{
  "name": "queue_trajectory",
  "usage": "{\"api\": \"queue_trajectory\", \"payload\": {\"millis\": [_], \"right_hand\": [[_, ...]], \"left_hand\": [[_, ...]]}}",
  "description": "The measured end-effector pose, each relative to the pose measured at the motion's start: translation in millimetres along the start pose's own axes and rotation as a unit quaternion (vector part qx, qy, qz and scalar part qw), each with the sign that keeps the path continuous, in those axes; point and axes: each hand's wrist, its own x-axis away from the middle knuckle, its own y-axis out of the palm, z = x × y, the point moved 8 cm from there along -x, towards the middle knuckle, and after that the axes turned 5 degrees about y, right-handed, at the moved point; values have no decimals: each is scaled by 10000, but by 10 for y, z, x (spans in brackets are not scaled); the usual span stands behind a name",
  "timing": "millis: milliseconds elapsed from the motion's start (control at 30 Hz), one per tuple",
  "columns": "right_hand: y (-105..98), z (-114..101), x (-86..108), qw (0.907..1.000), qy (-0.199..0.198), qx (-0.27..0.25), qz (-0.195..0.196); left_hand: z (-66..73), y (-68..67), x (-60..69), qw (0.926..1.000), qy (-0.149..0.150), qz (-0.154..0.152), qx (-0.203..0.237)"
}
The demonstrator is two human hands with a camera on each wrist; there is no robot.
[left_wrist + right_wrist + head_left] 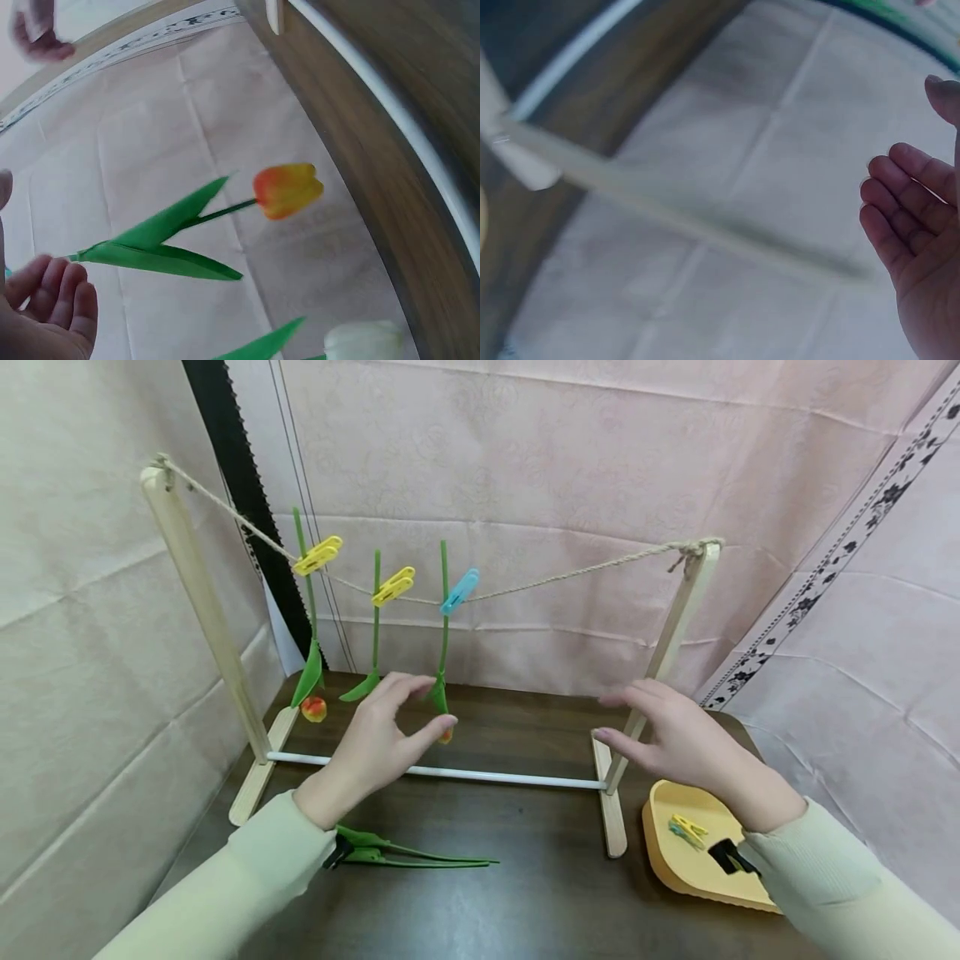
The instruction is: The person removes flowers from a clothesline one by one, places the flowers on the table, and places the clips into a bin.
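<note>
Three artificial tulips hang head down from a rope [570,575]. Two yellow clothespins [318,556] and a blue clothespin [460,592] hold their stems. My left hand [378,739] is nearest the tulip under the blue clothespin, thumb and fingers apart; whether the fingertips touch it I cannot tell. That tulip's orange-yellow bloom [289,191] shows whole in the left wrist view, with a white bloom [364,341] below it. In the head view my left hand hides the middle bloom. My right hand [675,735] hovers by the right post, fingers extended, holding nothing.
Wooden posts [198,602] on flat feet carry the rope, joined low by a white rod [495,775]. Loose green tulip stems [420,860] lie on the dark table, partly under my left forearm. A yellow tray [720,868] with a few clothespins [687,831] stands at the right.
</note>
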Motion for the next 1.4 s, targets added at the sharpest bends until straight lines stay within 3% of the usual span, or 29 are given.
{"api": "queue_trajectory", "payload": {"millis": [267,567,667,933,1067,1233,1400], "right_hand": [[-284,-527,-563,9966,-674,-224,413],[-504,-891,-948,9837,-1164,-539,1260],[-539,-956,-1078,9811,-1254,-428,1408],[-469,-990,-1466,9862,-1124,340,1167],[-430,-988,-1627,9903,-869,642,878],[-337,-1046,-1755,9928,-754,781,506],[-279,-1088,-1815,9933,-703,833,391]], "left_hand": [[-73,-25,-191,9969,-638,326,339],[-73,-27,-332,9938,-855,536,458],[-91,-18,-369,9926,-918,580,542],[-117,-7,-453,9912,-973,637,637],[-121,6,-490,9914,-945,623,658],[-100,17,-526,9920,-806,684,693],[-82,10,-545,9922,-742,794,615]]}}
